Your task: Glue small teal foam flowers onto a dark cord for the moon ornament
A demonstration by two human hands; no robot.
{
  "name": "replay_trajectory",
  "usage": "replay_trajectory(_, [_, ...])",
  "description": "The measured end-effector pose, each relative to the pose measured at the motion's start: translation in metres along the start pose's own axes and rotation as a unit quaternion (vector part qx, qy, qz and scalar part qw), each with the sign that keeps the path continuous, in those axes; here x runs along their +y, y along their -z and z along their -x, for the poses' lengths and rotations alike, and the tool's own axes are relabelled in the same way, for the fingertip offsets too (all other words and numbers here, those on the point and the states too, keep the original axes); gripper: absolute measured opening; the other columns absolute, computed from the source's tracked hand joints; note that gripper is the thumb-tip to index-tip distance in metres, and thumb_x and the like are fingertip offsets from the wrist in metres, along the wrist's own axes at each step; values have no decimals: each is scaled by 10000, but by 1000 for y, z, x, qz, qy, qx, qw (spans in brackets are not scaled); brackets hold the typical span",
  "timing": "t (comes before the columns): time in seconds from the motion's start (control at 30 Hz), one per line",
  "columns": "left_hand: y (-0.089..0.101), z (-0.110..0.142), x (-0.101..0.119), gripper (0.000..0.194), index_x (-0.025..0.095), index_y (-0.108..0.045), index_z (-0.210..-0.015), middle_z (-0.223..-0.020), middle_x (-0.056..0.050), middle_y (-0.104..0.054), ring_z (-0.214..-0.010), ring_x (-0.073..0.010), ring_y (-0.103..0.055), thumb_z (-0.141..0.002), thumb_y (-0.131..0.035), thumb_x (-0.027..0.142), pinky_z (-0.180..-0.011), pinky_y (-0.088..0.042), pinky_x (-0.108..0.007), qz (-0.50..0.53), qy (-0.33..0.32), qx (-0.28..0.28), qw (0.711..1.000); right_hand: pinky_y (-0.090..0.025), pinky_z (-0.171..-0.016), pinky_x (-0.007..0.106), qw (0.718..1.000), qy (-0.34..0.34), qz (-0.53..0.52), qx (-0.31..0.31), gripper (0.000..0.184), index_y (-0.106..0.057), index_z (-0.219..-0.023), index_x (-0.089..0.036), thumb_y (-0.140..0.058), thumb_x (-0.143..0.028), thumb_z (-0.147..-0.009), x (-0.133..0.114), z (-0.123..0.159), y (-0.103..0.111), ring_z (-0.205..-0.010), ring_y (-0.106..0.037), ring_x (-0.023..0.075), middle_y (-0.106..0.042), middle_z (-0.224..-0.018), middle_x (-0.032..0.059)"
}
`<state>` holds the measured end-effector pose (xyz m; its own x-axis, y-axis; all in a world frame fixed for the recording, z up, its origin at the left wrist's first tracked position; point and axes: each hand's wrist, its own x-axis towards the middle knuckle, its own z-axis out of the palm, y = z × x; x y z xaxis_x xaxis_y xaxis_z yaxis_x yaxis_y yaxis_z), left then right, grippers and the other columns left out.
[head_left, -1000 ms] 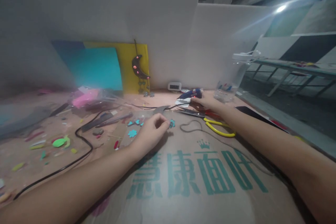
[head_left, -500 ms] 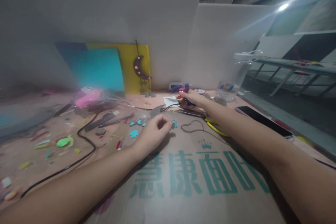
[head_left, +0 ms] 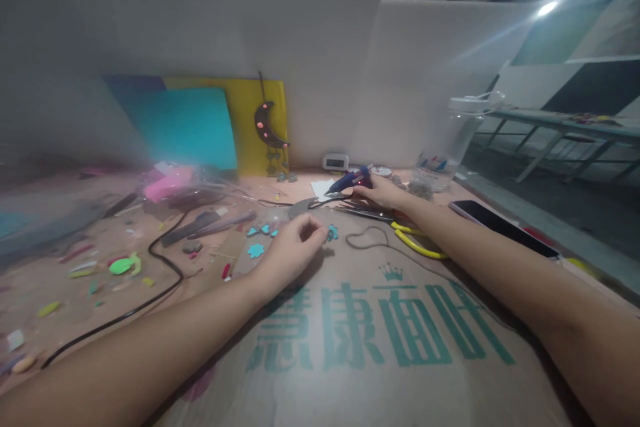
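Note:
My left hand (head_left: 299,247) pinches a small teal flower (head_left: 333,233) between thumb and fingertips, a little above the printed board (head_left: 320,387). Wrapped in my right hand (head_left: 381,192) is a dark blue glue gun (head_left: 353,180), its nozzle pointing left over a white paper scrap (head_left: 323,189). A grey cord (head_left: 367,240) lies in a loop on the board between my arms. Scissors with yellow handles (head_left: 417,247) rest partly beneath my right forearm. Left of my left hand lie another teal flower (head_left: 255,251) and several small teal pieces (head_left: 263,231).
A brown moon ornament (head_left: 267,127) hangs before yellow and blue sheets at the back. A white digital clock (head_left: 335,161) stands by the wall. Right are a clear plastic jug (head_left: 440,147) and a phone (head_left: 503,228). A black cable (head_left: 167,267) crosses foam scraps on the left.
My right hand has moved slightly right with the glue gun, whose nozzle now shows lower and points down to the left. The clock is uncovered. My left hand holds the flower in nearly the same place.

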<state>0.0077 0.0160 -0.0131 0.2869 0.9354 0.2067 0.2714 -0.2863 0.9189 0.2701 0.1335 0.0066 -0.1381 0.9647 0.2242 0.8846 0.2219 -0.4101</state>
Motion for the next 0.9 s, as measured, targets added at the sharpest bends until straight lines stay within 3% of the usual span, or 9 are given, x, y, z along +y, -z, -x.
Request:
replay_trajectory(0.2, [0,0,1,164,182,-556,-778,-780,8,-617,-751,-148,-561,-856,-543,326,-703,-417,-280,3,4,0,1000,-446,-710,282,994,4,102,-26,395,-640,-1128,-173,-598,-458,-858,-7,6,14,-836,-648,227,-725,-999,119])
replay_trajectory(0.3, [0,0,2,171,183,-559,-780,-772,9,-617,-745,-147,-564,-858,-545,334,-698,-422,-279,-1,1,0,1000,-409,-691,286,986,3,161,-43,362,-685,-1053,-175,-656,-436,-803,-9,14,32,-834,-644,231,-723,-997,129])
replay_trajectory(0.4, [0,0,2,168,182,-563,-780,-767,7,-620,-752,-152,-573,-852,-554,333,-691,-424,-278,-5,4,2,1000,-377,-655,309,977,-11,208,-47,349,-717,-896,-146,-628,-474,-818,-23,33,51,-757,-639,242,-716,-838,152])
replay_trajectory(0.53, [0,0,0,185,182,-558,-793,-753,1,-630,-751,-163,-590,-859,-545,355,-666,-431,-280,-8,8,3,1000,-383,-662,281,974,106,194,-40,266,-726,-928,-233,-489,-355,-917,-55,67,64,-804,-640,203,-733,-930,66])
replay_trajectory(0.63, [1,0,0,193,182,-561,-791,-747,1,-631,-743,-163,-591,-863,-539,360,-662,-434,-280,-20,-1,5,1000,-391,-642,290,973,155,152,-81,211,-734,-836,-243,-526,-245,-873,-67,87,61,-760,-635,195,-735,-891,39])
replay_trajectory(0.77, [1,0,0,188,184,-566,-778,-739,5,-639,-738,-160,-600,-860,-544,352,-673,-443,-277,-31,-5,10,999,-390,-586,287,971,170,125,-110,193,-731,-854,-274,-558,-190,-837,-54,98,57,-680,-626,183,-729,-813,13])
replay_trajectory(0.9, [1,0,0,181,185,-569,-763,-722,9,-636,-713,-153,-596,-851,-556,343,-665,-443,-269,-28,-6,12,1000,-429,-641,286,953,234,96,-169,221,-738,-859,-264,-578,-123,-802,-35,95,63,-752,-632,186,-715,-869,21])
